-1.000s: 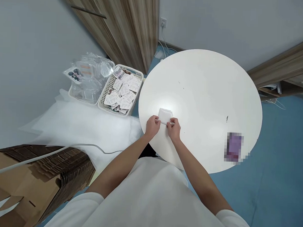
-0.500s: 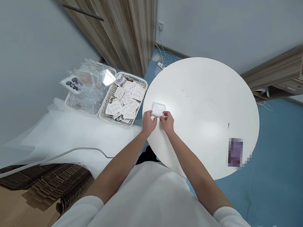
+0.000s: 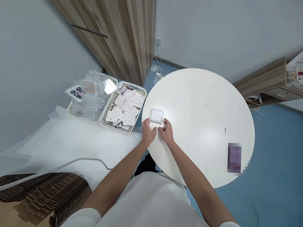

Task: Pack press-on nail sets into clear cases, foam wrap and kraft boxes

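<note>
A small flat rectangular plastic box [image 3: 156, 116], whitish with a raised rim, lies on the round white table [image 3: 199, 95] near its left edge. Just below its lower left corner is my left hand [image 3: 148, 133], thumb and fingers apart, with nothing in it. My right hand [image 3: 167, 131] is below the lower right corner, its fingers also spread and holding nothing. Both thumbs point toward each other under the box, with a gap between them. Whether a fingertip still touches the box's edge is hard to make out.
Left of the table, a white basket [image 3: 104, 124] holds many printed cards [image 3: 128, 106]. Beside it, another basket [image 3: 70, 111] is heaped with clear plastic boxes [image 3: 92, 95]. White sheets [image 3: 86, 137] lie below them, with a grey cable across. A blurred purple item [image 3: 234, 158] lies at the table's right.
Both hands have let go of the plastic box and drawn back toward me. The box stays on the table. The whole view has shifted slightly as my head moved.
</note>
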Tool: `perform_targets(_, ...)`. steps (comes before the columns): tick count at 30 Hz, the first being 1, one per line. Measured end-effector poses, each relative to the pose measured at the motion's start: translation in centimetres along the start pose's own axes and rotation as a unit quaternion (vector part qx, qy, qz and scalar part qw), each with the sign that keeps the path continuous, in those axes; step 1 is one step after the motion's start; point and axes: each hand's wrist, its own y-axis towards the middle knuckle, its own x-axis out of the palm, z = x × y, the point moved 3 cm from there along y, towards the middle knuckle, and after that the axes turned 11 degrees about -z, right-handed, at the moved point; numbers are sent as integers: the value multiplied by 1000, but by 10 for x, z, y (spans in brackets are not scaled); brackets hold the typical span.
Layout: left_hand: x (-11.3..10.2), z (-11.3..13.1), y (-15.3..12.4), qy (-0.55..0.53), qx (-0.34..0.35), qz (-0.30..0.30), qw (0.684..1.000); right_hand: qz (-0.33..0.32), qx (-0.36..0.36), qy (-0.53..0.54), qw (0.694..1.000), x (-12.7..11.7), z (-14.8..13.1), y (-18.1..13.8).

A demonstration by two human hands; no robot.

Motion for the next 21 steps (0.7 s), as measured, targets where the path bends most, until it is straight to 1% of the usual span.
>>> perform_targets(5,9,-2,-22,-17,-10,1,1000,-17,31,8,999,-8,12,-29)
perform_targets(9,20,-1,-44,-21,-16,-1,1000,-31,51,1,998,-22,22,-66)
perform_targets(12,29,6,-66,-20,-17,8,1000,-52,58,-5,997,-37,28,-97)
perform_targets(15,33,15,-94,-15,-10,-2,1000,-73,48,-9,996,-52,35,-121)
perform_targets(17,32,20,-116,-12,-15,-13,1000,-93,31,-7,995,-57,38,-131)
perform_targets(19,27,23,-141,-9,-35,0,999,-126,10,-5,992,-55,40,-136)
perform_targets(21,20,22,-167,-2,-62,32,998,-164,-13,-5,986,-46,39,-139)
